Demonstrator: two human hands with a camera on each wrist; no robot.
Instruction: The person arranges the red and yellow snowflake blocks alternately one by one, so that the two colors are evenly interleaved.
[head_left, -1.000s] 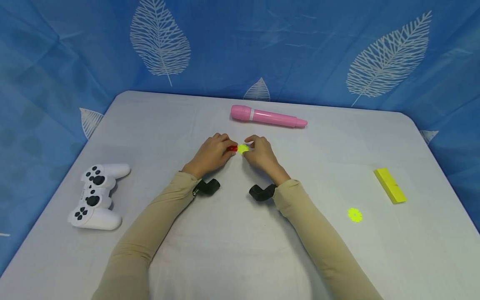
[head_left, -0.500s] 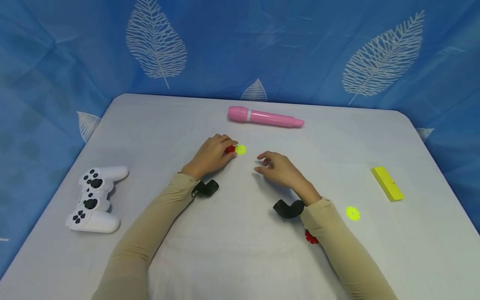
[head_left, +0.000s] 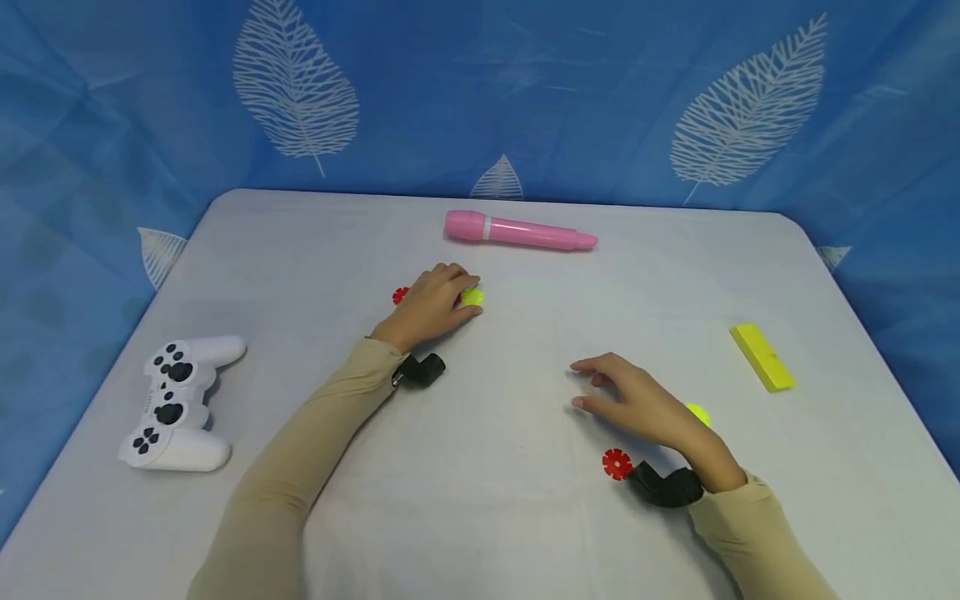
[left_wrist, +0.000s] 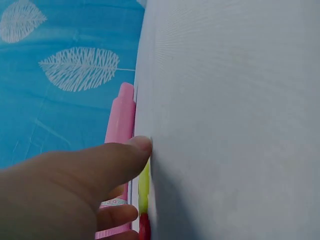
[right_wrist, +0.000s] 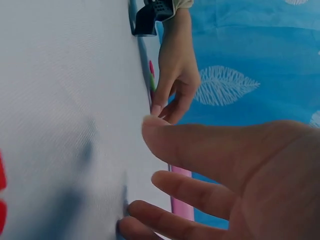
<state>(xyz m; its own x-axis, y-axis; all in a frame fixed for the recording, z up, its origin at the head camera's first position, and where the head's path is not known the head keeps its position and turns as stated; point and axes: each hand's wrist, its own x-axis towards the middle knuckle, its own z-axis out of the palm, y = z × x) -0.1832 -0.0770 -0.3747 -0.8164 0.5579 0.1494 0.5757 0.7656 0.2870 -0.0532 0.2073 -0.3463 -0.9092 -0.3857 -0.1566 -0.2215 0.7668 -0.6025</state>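
Seeing at far left, on a white table [head_left: 487, 508], a white plastic game controller [head_left: 176, 404] with black sticks and buttons, lying face up. Farther right, finding a small red flower-shaped disc [head_left: 400, 296], lying flat and being partly covered by the left hand [head_left: 430, 305]. Extending that left hand from a tan fabric sleeve [head_left: 288, 467] with a black angular wrist mount [head_left: 422, 370], and holding its thumb and forefinger a little apart, on either side of a yellow-green flower-shaped disc [head_left: 472, 297]. Not being able to tell whether pinching that disc or only framing it. Catching in the left wrist view a dark red piece [left_wrist: 145, 227] at the edge of the yellow-green flower-shaped disc, appearing to touch it. Next, seeing a glossy pink microphone-shaped stick [head_left: 521, 231] with a pale band, lying beyond the left hand near the table's far edge, before a blue backdrop [head_left: 585, 100] printed with white leaves. Holding the right hand [head_left: 641, 406] over the table with thumb and fingers spread apart and loosely bent, gripping nothing. Seeing below it a bright red notched disc [head_left: 617, 464], lying flat just beside the right wrist's black mount [head_left: 667, 487]. Half-hiding a second yellow-green disc [head_left: 698, 413] behind that wrist. At far right, seeing a yellow rectangular bar [head_left: 762, 357], lying aslant.
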